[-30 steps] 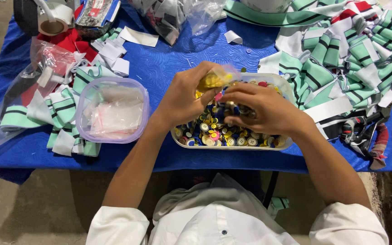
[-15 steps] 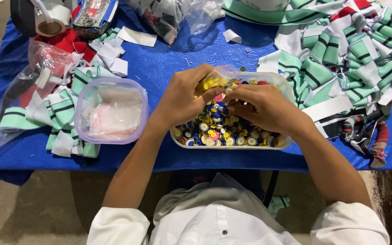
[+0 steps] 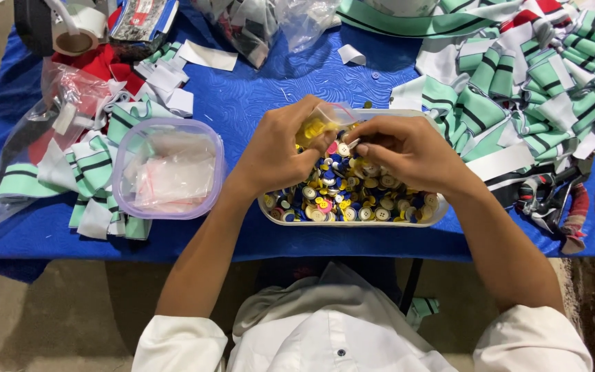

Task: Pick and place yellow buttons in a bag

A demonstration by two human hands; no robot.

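From the head view, a desk (image 3: 256, 103) covered with a blue patterned cloth is seen, standing on a grey concrete floor (image 3: 49, 324). Many things are spread on it: a pile of mint-green, white and black striped fabric pieces (image 3: 538, 89) at the right, some more striped pieces (image 3: 98, 172) at the left, clear plastic bags (image 3: 263, 21) at the far edge, and a roll of tape (image 3: 77, 31) in the far left corner. A round plastic container with a purple lid (image 3: 168, 169) is placed at the left, well apart from the right hand and near the left forearm. Directly before the person a white oblong tray (image 3: 352, 217) is set near the front edge of the desk, and it is filled with buttons (image 3: 352, 196) of many colours: blue, yellow, white, red. Both hands are held together just above this tray. A small clear bag with yellow buttons (image 3: 321, 124) is gripped by the left hand (image 3: 277, 151), whose fingers are closed around it. The right hand (image 3: 408, 148) is placed just beside the bag's opening, with thumb and forefinger pinched together; something small may be held between them, but it cannot be told with certainty. White sleeves are seen at the bottom.
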